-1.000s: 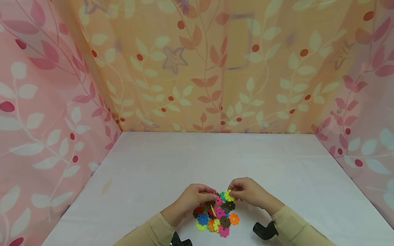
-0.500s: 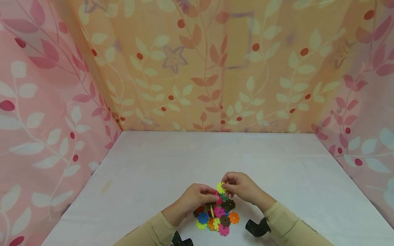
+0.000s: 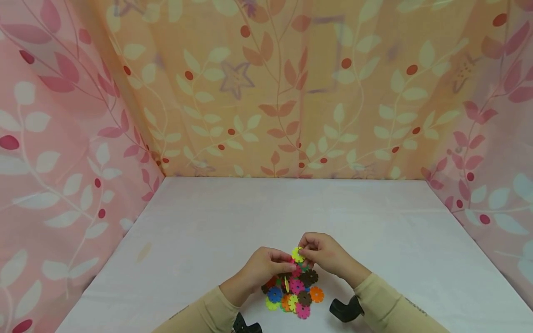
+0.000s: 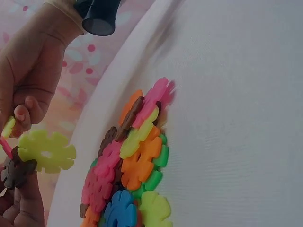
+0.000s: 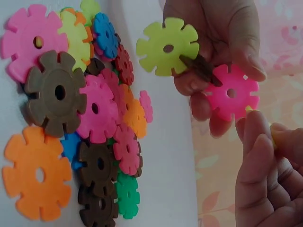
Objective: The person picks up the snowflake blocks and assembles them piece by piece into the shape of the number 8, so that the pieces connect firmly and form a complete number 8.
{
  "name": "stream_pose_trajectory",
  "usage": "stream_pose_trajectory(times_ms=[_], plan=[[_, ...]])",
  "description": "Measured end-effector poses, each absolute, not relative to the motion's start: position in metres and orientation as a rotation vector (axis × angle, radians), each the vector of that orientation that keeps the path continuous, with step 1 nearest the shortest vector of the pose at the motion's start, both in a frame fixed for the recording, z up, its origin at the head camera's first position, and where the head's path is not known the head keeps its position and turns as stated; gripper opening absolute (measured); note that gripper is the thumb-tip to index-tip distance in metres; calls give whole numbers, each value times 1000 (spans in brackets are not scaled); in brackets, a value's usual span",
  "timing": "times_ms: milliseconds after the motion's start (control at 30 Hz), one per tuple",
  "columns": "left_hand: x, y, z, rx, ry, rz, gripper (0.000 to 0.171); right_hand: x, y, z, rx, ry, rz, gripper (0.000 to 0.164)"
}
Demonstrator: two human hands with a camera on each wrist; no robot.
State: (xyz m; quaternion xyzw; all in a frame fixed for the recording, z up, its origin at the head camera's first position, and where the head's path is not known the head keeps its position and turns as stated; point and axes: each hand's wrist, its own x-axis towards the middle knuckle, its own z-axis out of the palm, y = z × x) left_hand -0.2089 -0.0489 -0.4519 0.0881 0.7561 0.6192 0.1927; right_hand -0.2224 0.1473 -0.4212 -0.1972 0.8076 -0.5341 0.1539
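My left hand (image 3: 264, 266) holds a small chain of notched plastic flower discs above the pile. In the right wrist view it joins a lime-yellow disc (image 5: 165, 35), a brown disc (image 5: 203, 72) seen edge-on and a pink disc (image 5: 241, 87). My right hand (image 3: 331, 255) pinches another yellow disc (image 3: 296, 253), its edge right at the pink disc's rim; the fingers hide most of it in the right wrist view. Under both hands lies a loose pile of the same discs, among them an orange disc (image 3: 316, 294) and a blue disc (image 3: 274, 294).
The pile rests on a white-covered table (image 3: 208, 217) near its front. Black curved pieces (image 3: 345, 309) show at the sleeves. A patterned yellow curtain (image 3: 266, 115) closes off the back, and pink curtains (image 3: 71, 138) stand at both sides.
My right hand has moved left and slightly away with its yellow disc, up to the left hand's fingertips. The left hand has stayed nearly still.
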Motion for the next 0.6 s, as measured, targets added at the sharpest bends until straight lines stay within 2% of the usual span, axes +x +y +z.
stream_pose_trajectory(times_ms=[367,600], plan=[[-208,-48,-449,301,2125,1739,21,-220,143,-426,-592,2345,-1527,8],[-208,-50,-448,311,1963,1789,24,-220,141,-425,-569,2290,-1553,13]])
